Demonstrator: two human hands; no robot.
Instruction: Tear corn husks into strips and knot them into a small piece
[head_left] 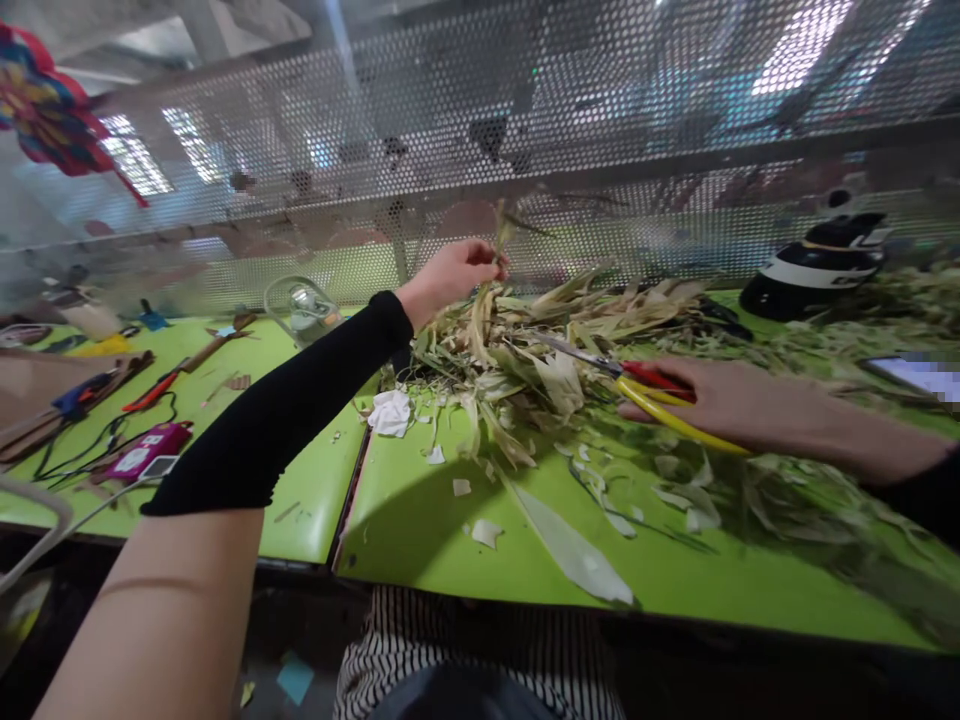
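Observation:
My left hand (461,268) is stretched forward over the green table, its fingers pinched on a dried corn husk (499,235) whose tip sticks up above the fingertips. My right hand (712,395) grips a pair of scissors (637,385) with red and yellow handles. The metal blades point left into a heap of dry corn husks (555,375). Loose pale strips hang from the heap below my left hand. One wide green-white husk leaf (574,545) lies flat near the front edge.
A perforated metal screen (450,130) rises behind the green table (420,510). On the left lie a pink box (150,450) with cables and red-handled pliers (154,390). A crumpled tissue (390,412) sits mid-table. At right are a black-and-white object (814,270) and a phone (915,378).

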